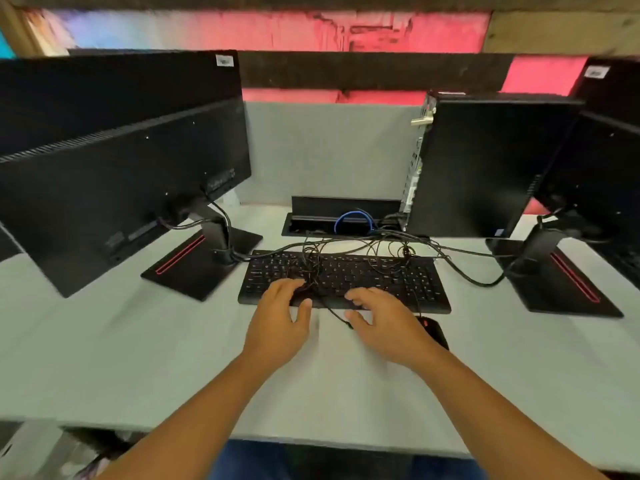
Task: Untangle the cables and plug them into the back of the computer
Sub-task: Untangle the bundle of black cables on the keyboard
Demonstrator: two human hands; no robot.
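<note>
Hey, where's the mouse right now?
In the head view, the black mouse sits on the desk, just right of the right hand and in front of the keyboard's right end.

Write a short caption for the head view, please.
Both hands, left hand and right hand, reach for tangled cables on the keyboard.

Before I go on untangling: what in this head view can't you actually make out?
- Ports on the computer: its back shows only as a thin edge-on strip.
- Cable tangle: black on the black keyboard, individual runs and plug ends unclear.
- Left hand fingertips: in the tangle, grip unclear.
- Mouse: partly behind the right hand.
</note>
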